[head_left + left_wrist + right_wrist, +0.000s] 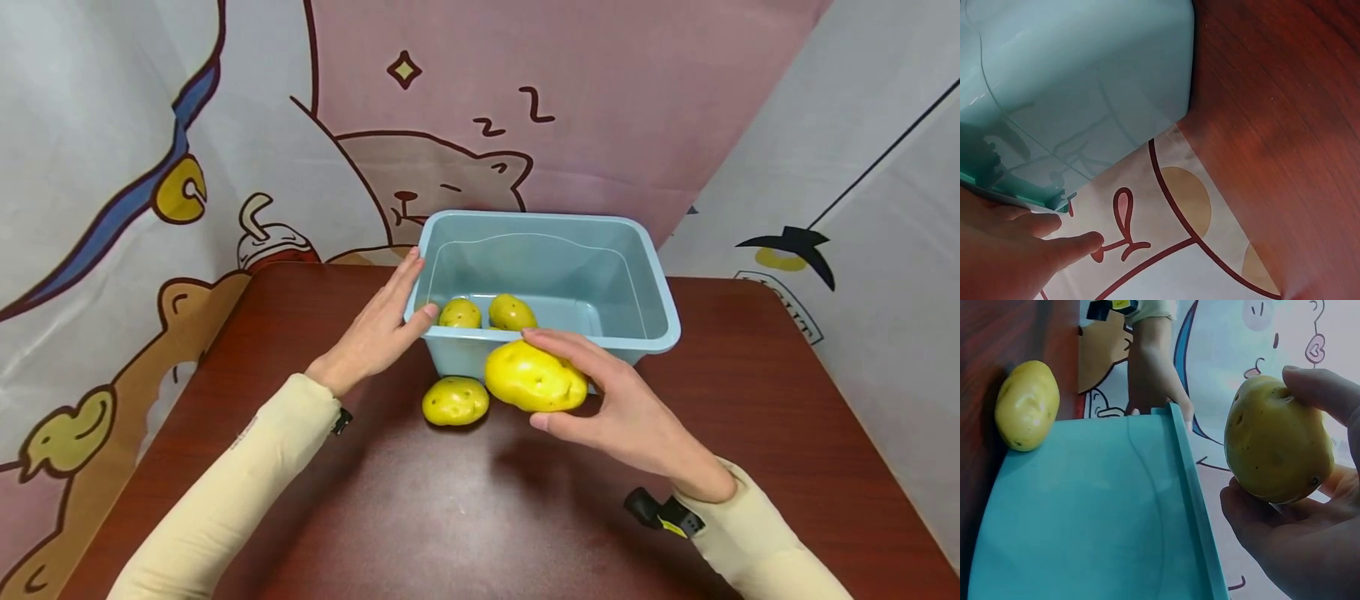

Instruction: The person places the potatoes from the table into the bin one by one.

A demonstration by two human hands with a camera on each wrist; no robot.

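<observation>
My right hand (630,408) grips a yellow potato (536,377) between thumb and fingers, in front of the bin's near rim. The right wrist view shows that potato (1279,440) held up beside the rim. My left hand (382,325) rests with straight fingers against the left rim of the light blue plastic bin (547,342). In the left wrist view its fingers (1072,250) lie along the bin's edge. Two potatoes lie inside the bin, one at the left (460,314) and another potato (512,312) beside it. A further potato (455,401) sits on the table before the bin.
The bin stands toward the back of a dark red-brown wooden table (450,517). Behind the table hangs a cloth (600,108) printed with cartoon animals. Both wrists carry black straps, the right strap (667,512) near the sleeve cuff.
</observation>
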